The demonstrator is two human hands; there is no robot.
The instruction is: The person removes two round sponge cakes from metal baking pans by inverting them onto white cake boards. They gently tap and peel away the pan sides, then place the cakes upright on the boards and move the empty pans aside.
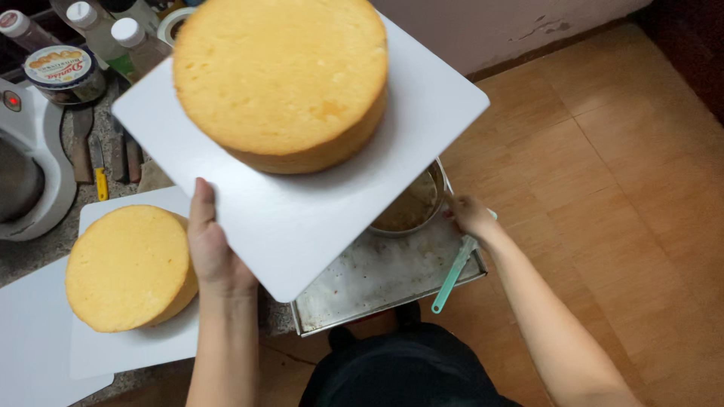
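A round cake (280, 75) on a white board (317, 203) is held aloft at 12 o'clock, the left hand (215, 249) grip pinching its edge; the right hand (471, 215) is closed on a spatula (455, 273); a second cake (128, 267) is already set on the tabletop (30, 260) at 9 o'clock.

The scene is evenly lit by soft, warm indoor light from above. A dark shadow is cast beneath the raised white board (302, 196) onto the metal tray (377, 279). No harsh glare is recorded; the board is rendered bright but not blown out. Corners at upper left and upper right are dim. Focus is acceptable throughout, with slight softness at the frame edges.
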